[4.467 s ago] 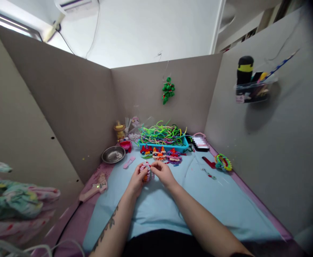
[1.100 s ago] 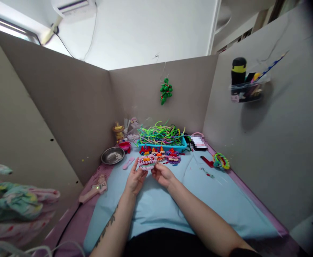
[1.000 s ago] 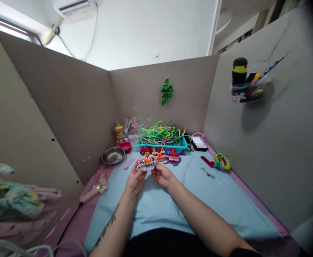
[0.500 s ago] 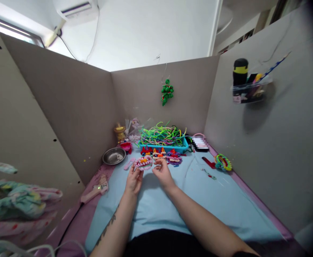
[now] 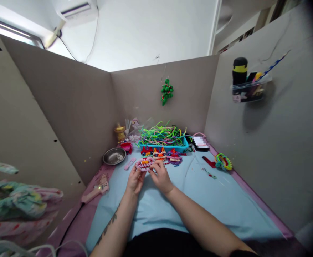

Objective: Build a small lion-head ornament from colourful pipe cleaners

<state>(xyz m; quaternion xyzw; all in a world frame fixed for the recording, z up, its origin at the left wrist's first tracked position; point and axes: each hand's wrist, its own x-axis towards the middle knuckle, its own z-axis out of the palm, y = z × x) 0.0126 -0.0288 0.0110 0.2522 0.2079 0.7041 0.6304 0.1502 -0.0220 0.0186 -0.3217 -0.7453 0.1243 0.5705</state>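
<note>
A small pink and orange pipe-cleaner figure (image 5: 144, 163) is held face-up over the light blue cloth (image 5: 199, 200). My left hand (image 5: 135, 180) pinches its lower left edge. Fingertips of my right hand (image 5: 160, 175) close on its right side. Just behind it lie three finished figures in a row: a red and blue one (image 5: 146, 151), an orange one (image 5: 159, 154) and a purple one (image 5: 174, 157).
A blue tray (image 5: 184, 143) heaped with coloured pipe cleaners stands at the back. A steel bowl (image 5: 114, 156), a pink hot glue gun (image 5: 94, 189), red scissors (image 5: 208, 161) and a coil of pipe cleaners (image 5: 223, 161) lie around. Cardboard walls enclose three sides.
The figure was turned from a bunched shape to face-up and carried a little forward, toward the row of finished ones. My right hand briefly loosened, then closed on it again.
</note>
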